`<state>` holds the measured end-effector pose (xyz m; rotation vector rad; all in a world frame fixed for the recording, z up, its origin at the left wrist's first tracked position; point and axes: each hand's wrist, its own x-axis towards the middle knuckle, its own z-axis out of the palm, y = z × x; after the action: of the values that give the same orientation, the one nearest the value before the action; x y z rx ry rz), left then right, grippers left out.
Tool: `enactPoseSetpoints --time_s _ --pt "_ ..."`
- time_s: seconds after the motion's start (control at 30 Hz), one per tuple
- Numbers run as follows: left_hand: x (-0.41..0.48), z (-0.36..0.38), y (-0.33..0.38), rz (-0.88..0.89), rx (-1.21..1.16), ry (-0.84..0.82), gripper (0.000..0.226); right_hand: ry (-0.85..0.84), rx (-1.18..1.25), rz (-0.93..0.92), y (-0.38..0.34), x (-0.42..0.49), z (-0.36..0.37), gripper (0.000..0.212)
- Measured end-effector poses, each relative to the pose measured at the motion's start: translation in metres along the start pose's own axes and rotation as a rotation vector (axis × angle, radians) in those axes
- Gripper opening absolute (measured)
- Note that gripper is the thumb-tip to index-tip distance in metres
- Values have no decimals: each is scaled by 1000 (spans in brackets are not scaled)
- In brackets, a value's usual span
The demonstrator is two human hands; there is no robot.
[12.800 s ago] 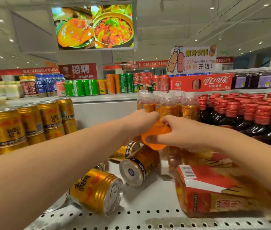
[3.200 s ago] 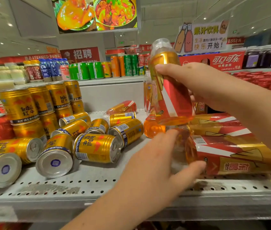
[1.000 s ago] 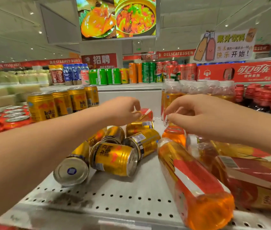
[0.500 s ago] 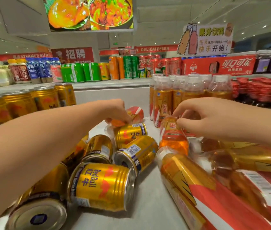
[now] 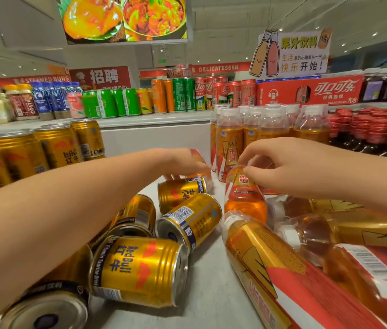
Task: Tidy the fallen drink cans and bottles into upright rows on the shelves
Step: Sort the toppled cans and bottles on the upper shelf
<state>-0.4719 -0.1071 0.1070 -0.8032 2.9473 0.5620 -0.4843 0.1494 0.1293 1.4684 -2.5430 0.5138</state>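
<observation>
Orange bottle (image 5: 244, 198) pinched at its top by right hand (image 5: 292, 172).
Left hand (image 5: 178, 162) covers a fallen bottle (image 5: 197, 154); its grip cannot be told.

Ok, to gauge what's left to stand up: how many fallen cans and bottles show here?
Fallen gold cans: 5 plainly seen; the left arm may hide more
Fallen orange bottles: 6, one in the left hand, one in the right hand
Total: 11
</observation>
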Motion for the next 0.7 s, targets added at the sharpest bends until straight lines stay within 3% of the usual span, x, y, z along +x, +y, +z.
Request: enactPoseSetpoints --time_s 0.13,0.37,0.47,0.6,0.7 --pt "-23 0 -17 120 -34 2 72 -24 -81 -64 -8 17 11 31" --pt "-48 -8 -26 333 -48 -23 28 -157 -246 -93 -13 43 30 43" --pt "-55 -14 -30 366 -77 -71 19 -180 -280 -92 -11 45 34 43" --pt "-62 -23 -37 312 1 -270 54 -183 -227 -89 -16 46 31 42" --pt "-64 -28 -42 319 41 -242 61 -212 -36 -85 -29 46 27 53"
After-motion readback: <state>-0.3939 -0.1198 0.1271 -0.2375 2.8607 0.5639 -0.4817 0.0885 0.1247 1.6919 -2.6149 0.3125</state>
